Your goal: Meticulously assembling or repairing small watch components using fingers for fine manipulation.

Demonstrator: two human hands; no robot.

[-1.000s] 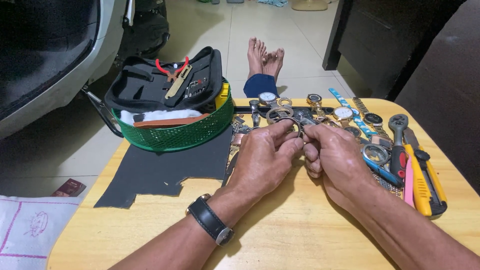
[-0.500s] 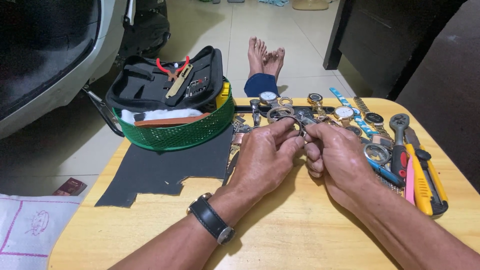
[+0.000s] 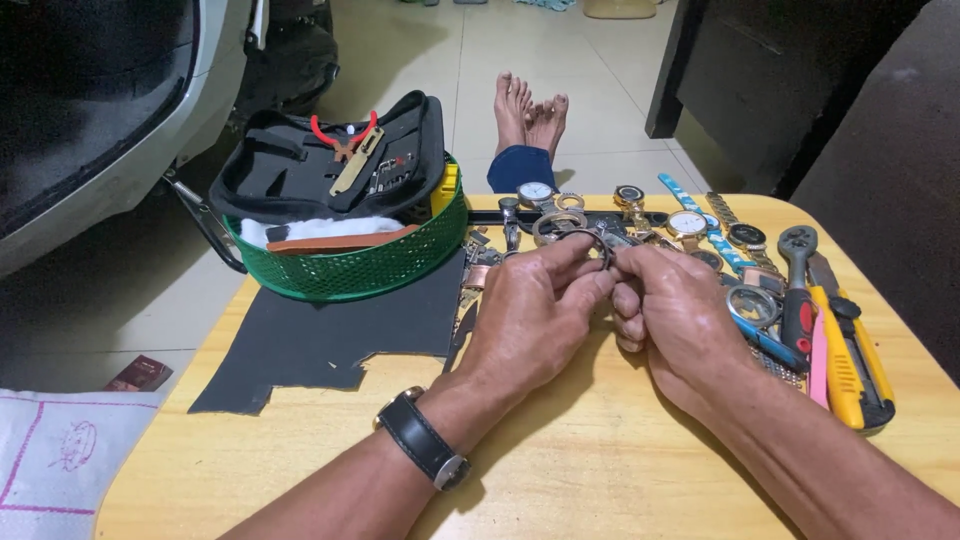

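The fingers [image 3: 585, 262] of both hands meet tip to tip, closed on a small metal watch part [image 3: 598, 240], held between them just above the wooden worktop [image 3: 600, 470]. The part lies at the far tips of both hands; its long axis cannot be told. The left hand [image 3: 535, 320] and right hand [image 3: 680, 320] are equally near. Watches [image 3: 690, 222] lie just beyond, hand tools [image 3: 840, 340] to the right, and a green basket [image 3: 350, 265] far left.

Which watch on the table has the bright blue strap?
The white-faced watch at the table's far edge, right of the hands; its light blue strap stands out from the metal-banded watches beside it.
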